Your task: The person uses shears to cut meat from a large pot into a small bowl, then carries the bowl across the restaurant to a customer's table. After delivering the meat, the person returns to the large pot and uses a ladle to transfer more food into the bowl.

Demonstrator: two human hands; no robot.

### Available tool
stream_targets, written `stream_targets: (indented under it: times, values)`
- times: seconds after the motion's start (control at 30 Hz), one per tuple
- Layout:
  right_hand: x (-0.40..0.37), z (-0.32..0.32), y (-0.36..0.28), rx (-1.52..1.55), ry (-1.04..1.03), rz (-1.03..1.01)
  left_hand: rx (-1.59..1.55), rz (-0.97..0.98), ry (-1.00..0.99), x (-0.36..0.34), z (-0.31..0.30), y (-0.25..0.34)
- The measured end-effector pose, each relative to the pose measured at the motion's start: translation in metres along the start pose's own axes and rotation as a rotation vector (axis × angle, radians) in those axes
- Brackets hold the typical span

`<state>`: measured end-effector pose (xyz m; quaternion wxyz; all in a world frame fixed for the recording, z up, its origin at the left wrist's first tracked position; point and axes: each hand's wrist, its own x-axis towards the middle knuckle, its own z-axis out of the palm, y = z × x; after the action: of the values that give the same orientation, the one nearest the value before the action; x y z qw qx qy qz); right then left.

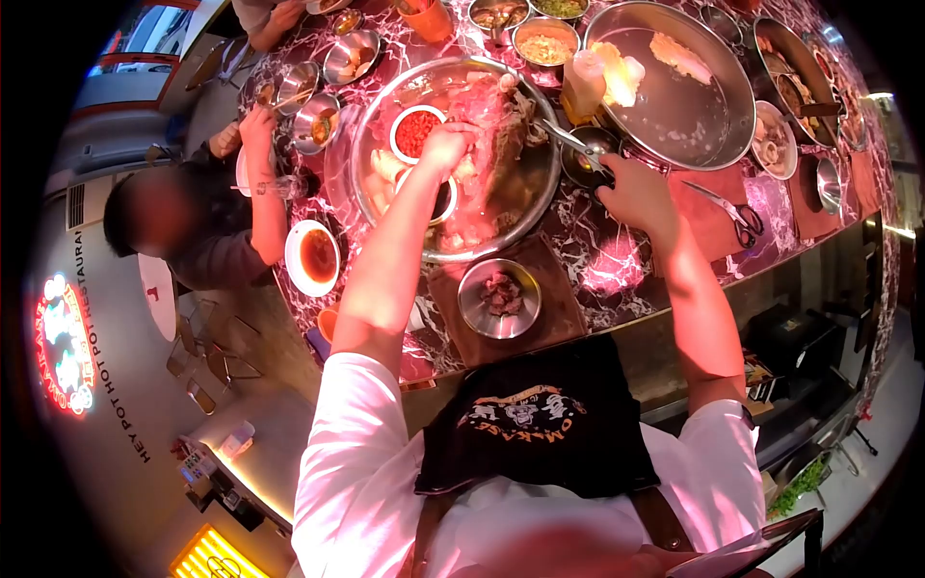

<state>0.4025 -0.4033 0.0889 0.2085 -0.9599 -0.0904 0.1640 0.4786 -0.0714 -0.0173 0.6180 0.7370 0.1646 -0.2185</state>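
Note:
My left hand (451, 146) reaches over a large round metal pan (461, 256), its fingers closed on a big chunk of meat (496, 159). In my right hand (636, 193) is a pair of metal scissors (570, 141), the blades pointing left at the meat's edge. Under my left forearm and wrist sit a white-rimmed bowl of chopped red chilli (415, 131) and a second, dark bowl (443, 204), partly hidden. In front of the pan stands a metal bowl with dark meat pieces (502, 294).
A big oval metal pan (679, 144) with pale food stands at the right. Another pair of scissors (737, 217) lies on a brown mat. A bowl of brown sauce (317, 256) is at the left. A seated person (207, 212) eats there. Several small bowls line the far side.

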Motion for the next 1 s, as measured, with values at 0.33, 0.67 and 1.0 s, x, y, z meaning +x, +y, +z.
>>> stream_targets:
  times: [0.33, 0.67, 1.0]
  values:
    - [-0.014, -0.013, -0.006, 0.092, -0.164, 0.065, 0.751, 0.321, 0.208, -0.040, 0.008, 0.033]
    - [-0.023, -0.009, -0.011, 0.118, -0.109, 0.117, 1.018, 0.154, 0.185, -0.024, 0.013, 0.070]
    - [-0.021, -0.002, 0.014, 0.246, -0.070, 0.159, 0.476, 0.258, 0.040, 0.002, 0.000, 0.004]
